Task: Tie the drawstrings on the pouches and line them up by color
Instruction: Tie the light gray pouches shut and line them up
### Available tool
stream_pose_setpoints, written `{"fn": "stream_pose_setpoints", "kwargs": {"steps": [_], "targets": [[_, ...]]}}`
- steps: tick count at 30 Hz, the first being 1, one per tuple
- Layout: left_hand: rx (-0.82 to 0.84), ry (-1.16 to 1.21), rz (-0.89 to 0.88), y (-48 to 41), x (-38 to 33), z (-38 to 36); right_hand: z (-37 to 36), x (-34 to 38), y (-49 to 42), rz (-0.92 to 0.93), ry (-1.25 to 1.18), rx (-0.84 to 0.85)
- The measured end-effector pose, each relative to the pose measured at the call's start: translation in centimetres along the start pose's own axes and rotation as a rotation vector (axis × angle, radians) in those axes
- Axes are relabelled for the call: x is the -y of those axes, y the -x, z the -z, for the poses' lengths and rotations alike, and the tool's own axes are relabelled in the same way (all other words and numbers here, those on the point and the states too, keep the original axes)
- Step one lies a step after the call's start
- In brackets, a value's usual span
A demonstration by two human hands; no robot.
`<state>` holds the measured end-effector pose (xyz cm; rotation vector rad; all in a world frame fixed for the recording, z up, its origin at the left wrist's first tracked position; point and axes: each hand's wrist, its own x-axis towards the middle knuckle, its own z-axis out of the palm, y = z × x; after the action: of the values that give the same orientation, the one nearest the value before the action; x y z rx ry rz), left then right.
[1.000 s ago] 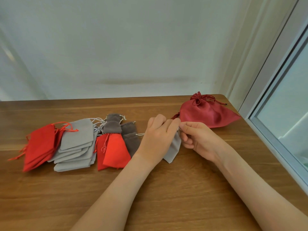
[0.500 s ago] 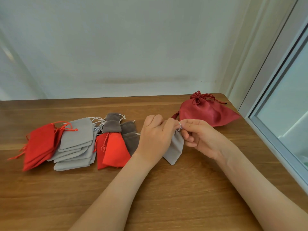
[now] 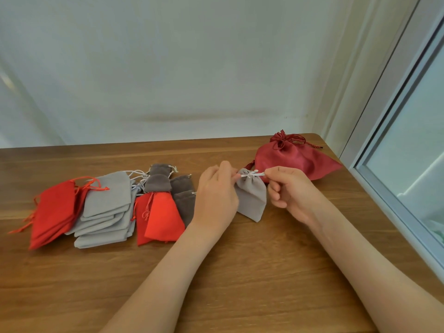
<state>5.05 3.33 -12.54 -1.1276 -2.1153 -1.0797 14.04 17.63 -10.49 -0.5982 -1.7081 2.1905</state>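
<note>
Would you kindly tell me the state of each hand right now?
Left hand: closed, pinching one end of the white drawstring on the small light grey fabric pouch.
Right hand: closed, pinching the drawstring's other end.

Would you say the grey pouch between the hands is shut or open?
Drawn shut: the grey pouch has a gathered neck; left hand and right hand pinch its white drawstring.

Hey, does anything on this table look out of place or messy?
Yes: brown-grey pouches and red pouches overlap in one mixed heap, colors unsorted. The large maroon pouch sits apart at the far right corner.
</note>
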Motion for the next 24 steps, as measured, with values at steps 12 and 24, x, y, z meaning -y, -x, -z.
{"fn": "stream_pose_setpoints", "kwargs": {"steps": [12,24], "targets": [[0.133,0.195,0.424,-4.0,0.8,1.6,-2.4,2.5,-3.5,0.198,0.670,-0.043],[0.381,-0.226,0.428,-5.2,4.8,3.3,-5.3,0.3,-9.9,0.247,1.331,-0.266]]}}
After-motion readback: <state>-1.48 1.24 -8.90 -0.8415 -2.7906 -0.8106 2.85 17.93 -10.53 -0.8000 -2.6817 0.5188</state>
